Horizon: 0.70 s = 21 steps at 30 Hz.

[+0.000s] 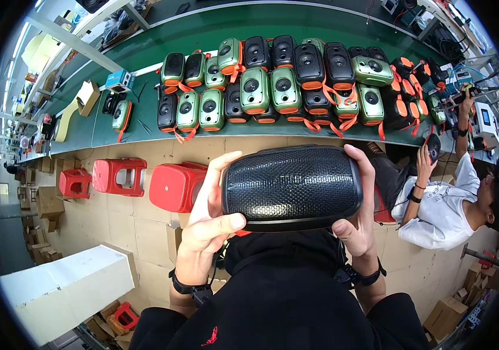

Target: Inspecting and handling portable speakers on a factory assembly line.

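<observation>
Between my two hands I hold up a black portable speaker (293, 186), lying lengthwise with its glossy mesh grille facing me. My left hand (211, 213) grips the left end, thumb along the lower front edge and fingers behind. At the right end my right hand (359, 210) does the same, its thumb low on the casing. Beyond the speaker, on the green workbench (121, 125), stand rows of green speakers (253, 90) and black speakers (309, 64) with orange ends and straps. A single green speaker (122, 116) sits apart on the left.
Red plastic stools (173, 185) line the bench's near side on the left. A white pillar-like box (68, 291) stands lower left. At right a person in a white shirt (442, 204) works at the bench, holding a dark round part (432, 147). Cardboard boxes (445, 318) lie lower right.
</observation>
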{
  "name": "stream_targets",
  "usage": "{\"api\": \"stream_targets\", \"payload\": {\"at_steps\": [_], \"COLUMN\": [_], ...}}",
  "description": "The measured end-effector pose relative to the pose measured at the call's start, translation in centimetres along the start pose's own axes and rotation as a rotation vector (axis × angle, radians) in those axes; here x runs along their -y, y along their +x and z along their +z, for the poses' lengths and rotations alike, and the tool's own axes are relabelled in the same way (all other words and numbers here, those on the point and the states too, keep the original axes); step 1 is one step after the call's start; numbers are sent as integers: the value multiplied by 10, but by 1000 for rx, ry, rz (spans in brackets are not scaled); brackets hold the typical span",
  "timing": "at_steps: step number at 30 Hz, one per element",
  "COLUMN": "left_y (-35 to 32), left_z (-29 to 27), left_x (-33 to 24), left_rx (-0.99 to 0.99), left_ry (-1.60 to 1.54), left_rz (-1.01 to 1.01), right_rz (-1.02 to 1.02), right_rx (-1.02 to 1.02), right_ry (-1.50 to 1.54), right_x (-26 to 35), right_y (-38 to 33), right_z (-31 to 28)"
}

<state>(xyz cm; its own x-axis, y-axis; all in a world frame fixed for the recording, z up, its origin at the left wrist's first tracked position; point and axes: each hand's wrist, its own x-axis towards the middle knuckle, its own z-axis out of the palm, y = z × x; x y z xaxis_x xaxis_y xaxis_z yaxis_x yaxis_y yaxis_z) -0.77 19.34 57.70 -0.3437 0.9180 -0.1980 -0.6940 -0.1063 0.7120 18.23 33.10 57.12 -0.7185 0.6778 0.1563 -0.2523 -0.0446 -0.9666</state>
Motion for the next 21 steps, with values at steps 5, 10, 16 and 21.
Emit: {"api": "stream_targets", "payload": {"at_steps": [5,10,16,21], "left_y": [0,3,2,3], "left_z": [-5,3,16,18], "left_x": [6,2,38,17], "left_rx": [129,236,-128,0], "left_ry": [261,634,227,389], "left_rz": [131,333,378,379], "right_rz": [92,293,281,319], "right_rx": [21,73,114,278], "right_ry": [57,44,329,127], "right_x": [-5,-27,-45,-24], "right_y": [10,11,-3,-2], "right_z": [-13,-30,-2,-1]}}
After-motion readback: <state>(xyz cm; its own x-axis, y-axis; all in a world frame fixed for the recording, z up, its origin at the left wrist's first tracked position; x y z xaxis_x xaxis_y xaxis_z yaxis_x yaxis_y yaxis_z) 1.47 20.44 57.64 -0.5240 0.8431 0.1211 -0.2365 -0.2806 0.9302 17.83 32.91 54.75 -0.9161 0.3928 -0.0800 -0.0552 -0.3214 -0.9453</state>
